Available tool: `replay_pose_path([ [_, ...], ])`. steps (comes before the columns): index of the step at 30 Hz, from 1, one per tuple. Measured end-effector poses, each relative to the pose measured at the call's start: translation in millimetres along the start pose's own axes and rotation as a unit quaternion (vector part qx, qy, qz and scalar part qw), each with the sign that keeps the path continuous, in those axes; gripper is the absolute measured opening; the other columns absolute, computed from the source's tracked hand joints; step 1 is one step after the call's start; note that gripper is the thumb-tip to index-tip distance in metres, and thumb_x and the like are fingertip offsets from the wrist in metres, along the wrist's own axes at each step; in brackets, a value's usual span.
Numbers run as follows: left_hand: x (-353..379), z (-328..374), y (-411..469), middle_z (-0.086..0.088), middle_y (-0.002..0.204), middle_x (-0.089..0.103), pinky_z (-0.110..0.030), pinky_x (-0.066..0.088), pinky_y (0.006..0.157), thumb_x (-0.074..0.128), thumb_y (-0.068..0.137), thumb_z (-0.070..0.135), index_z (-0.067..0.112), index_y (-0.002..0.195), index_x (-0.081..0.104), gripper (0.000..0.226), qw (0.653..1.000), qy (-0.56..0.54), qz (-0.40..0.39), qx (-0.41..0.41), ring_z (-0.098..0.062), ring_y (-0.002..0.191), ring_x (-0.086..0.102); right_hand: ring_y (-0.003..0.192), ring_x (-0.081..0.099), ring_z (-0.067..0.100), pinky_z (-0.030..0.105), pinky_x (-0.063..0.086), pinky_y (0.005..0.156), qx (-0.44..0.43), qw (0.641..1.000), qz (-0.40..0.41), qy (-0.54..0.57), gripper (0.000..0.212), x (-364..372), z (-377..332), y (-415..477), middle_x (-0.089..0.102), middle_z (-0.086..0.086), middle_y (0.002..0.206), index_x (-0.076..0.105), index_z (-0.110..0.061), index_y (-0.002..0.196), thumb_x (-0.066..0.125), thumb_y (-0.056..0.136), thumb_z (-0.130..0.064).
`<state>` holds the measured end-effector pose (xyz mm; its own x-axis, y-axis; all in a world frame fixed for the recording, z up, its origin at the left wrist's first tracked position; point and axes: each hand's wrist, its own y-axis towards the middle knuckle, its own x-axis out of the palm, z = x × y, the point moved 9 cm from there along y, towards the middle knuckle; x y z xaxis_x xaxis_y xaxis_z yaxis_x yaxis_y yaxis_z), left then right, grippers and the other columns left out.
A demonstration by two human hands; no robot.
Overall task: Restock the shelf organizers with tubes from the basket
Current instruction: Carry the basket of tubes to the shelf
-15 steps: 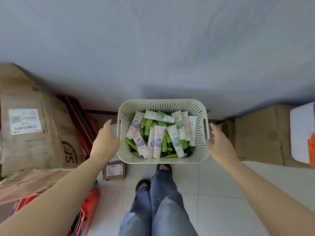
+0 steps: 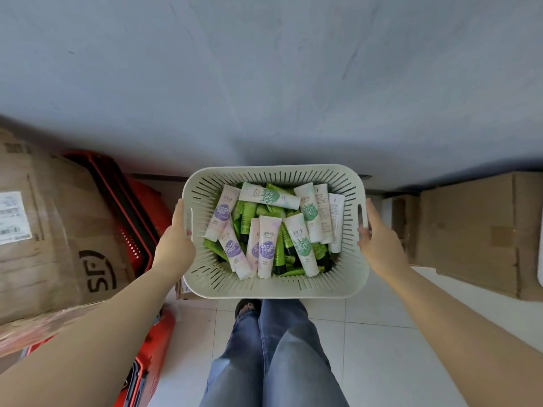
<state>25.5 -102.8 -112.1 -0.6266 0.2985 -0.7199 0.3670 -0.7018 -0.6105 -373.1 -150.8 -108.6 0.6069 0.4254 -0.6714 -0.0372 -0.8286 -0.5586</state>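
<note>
The big cardboard box [image 2: 58,230] on the left carries a black "SF" logo on its side, and its white shipping label [image 2: 13,218] is too blurred to read. The print on the tubes [image 2: 269,245] in the basket is too small to make out.

White tiled floor [image 2: 379,342], cardboard boxes [image 2: 470,233] set on it at right by the wall, large taped box [image 2: 50,230] and red crates [image 2: 123,201] stacked at left, sandalled foot [image 2: 246,306] planted between, small labelled box [image 2: 185,290] beside it
</note>
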Motion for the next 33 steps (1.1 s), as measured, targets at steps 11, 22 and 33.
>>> replay_pose_path([
  [11, -4, 5, -4, -0.009, 0.086, 0.063, -0.047, 0.057, 0.061, 0.050, 0.087, -0.004, 0.039, 0.147, -0.008, 0.094, 0.999, 0.019, -0.029, 0.003, -0.028, 0.070, 0.065, 0.065, 0.057, 0.014, 0.027, 0.047, 0.058, 0.017, 0.999, 0.012, 0.030, 0.064, -2, 8, -11, 0.062, 0.003, 0.096, 0.006, -0.035, 0.149, 0.037, 0.098, -0.011],
  [22, -16, 43, -47, 0.001, 0.082, 0.064, -0.035, 0.055, 0.058, 0.046, 0.083, 0.000, 0.051, 0.144, -0.003, 0.093, 0.985, 0.059, -0.112, 0.117, -0.019, 0.065, 0.065, 0.072, 0.058, 0.017, 0.030, 0.047, 0.064, 0.130, 0.985, 0.061, 0.098, 0.064, -9, 52, -129, 0.062, 0.009, 0.090, 0.007, -0.038, 0.148, 0.036, 0.097, -0.010],
  [33, 29, 130, -130, 0.002, 0.126, 0.057, -0.033, 0.051, 0.059, 0.053, 0.075, 0.009, 0.048, 0.145, 0.004, 0.094, 0.913, 0.159, -0.223, 0.302, -0.013, 0.075, 0.063, 0.078, 0.060, 0.022, 0.034, 0.050, 0.073, 0.266, 0.909, 0.201, 0.252, 0.063, 20, 129, -321, 0.060, 0.006, 0.095, 0.012, -0.042, 0.146, 0.034, 0.096, -0.011],
])
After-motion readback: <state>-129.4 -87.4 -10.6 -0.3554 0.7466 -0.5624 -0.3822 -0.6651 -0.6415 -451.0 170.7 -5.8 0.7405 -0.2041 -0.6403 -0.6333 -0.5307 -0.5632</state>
